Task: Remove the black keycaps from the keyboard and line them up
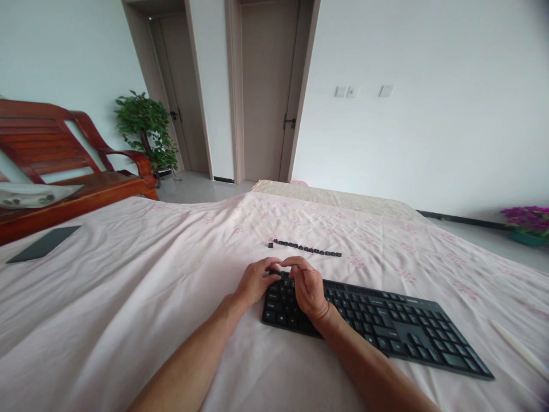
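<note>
"Keyboard (412, 329): where do we have it?"

"We have it lying flat, face up, on the pale pink floral cloth (193, 269), slanting so that its right end sits nearer to us than its left."

"And how do we meet it?"

"At its left end. Our left hand (256, 280) is by the far left corner, thumb and forefinger curved close together; we can't tell whether anything is pinched between them. Our right hand (309, 286) arches over the board just beside it, forefinger reaching across toward the left fingertips. Its underside is hidden, so we can't tell whether it grips anything either."

"What do we see just past the fingers?"

"Small black pieces (306, 248) that look like keycaps, strung in a line from left to right on the cloth, with one single piece (270, 245) just beside the row's left end."

"Farther out?"

"To our left, well apart, a dark flat rectangle (45, 244); off the keyboard's right end, a thin white strip (521, 349). Past the cloth we find a reddish wooden bench (40, 137), a leafy plant (141, 117), two grey-brown doors (268, 91) and, on the right, purple flowers (529, 217) in a green pot (529, 238)."
</note>
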Demonstrator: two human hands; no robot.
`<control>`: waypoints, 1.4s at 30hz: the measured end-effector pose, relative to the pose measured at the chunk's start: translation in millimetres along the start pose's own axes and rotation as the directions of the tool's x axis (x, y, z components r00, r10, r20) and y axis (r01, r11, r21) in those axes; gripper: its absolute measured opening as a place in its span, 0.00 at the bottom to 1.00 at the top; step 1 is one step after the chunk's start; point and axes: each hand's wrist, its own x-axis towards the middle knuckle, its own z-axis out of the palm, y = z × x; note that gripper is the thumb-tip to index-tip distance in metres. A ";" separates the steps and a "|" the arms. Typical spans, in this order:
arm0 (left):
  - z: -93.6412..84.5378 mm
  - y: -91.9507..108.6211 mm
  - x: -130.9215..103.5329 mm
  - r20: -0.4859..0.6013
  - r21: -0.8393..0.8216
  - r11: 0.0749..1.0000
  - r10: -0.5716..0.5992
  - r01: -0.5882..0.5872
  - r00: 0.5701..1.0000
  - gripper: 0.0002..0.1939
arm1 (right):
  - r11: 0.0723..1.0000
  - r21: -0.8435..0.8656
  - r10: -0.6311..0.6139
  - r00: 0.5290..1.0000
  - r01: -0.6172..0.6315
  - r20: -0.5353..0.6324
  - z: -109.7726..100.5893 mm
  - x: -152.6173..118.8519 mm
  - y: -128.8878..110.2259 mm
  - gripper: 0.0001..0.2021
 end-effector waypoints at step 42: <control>-13.3 -10.6 14.1 0.040 0.458 0.881 0.112 -0.118 0.993 0.20 | 0.793 -0.549 0.445 0.866 -0.263 0.227 24.6 88.9 79.3 0.09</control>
